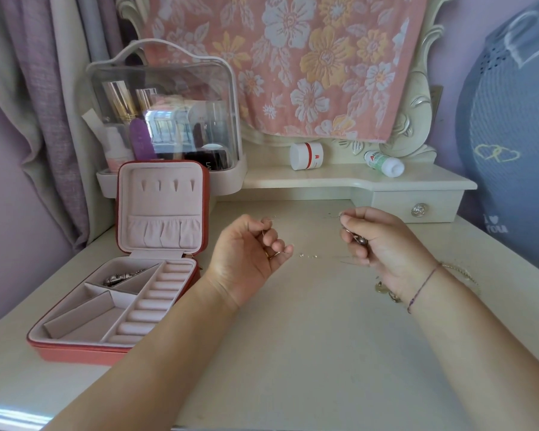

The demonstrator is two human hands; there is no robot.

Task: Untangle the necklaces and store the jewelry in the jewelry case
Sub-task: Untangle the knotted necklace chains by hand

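An open coral jewelry case [75,345] with pale pink lining lies at the left of the dressing table; a silvery piece [120,276] sits in one of its back compartments. My left hand [248,253] pinches one end of a very thin chain necklace [308,256], which stretches across to my right hand [383,241]. My right hand pinches the other end and also holds a silvery pendant-like piece [360,240] in its curled fingers. Small beads of the chain show between the hands. More gold jewelry [386,292] lies under my right wrist.
A clear-lidded cosmetics box [165,116] stands behind the case. On the raised shelf lie a white jar [307,155] and a toppled white bottle [385,163]. A small drawer with a crystal knob [418,209] is at the back right. A floral towel [293,57] hangs above.
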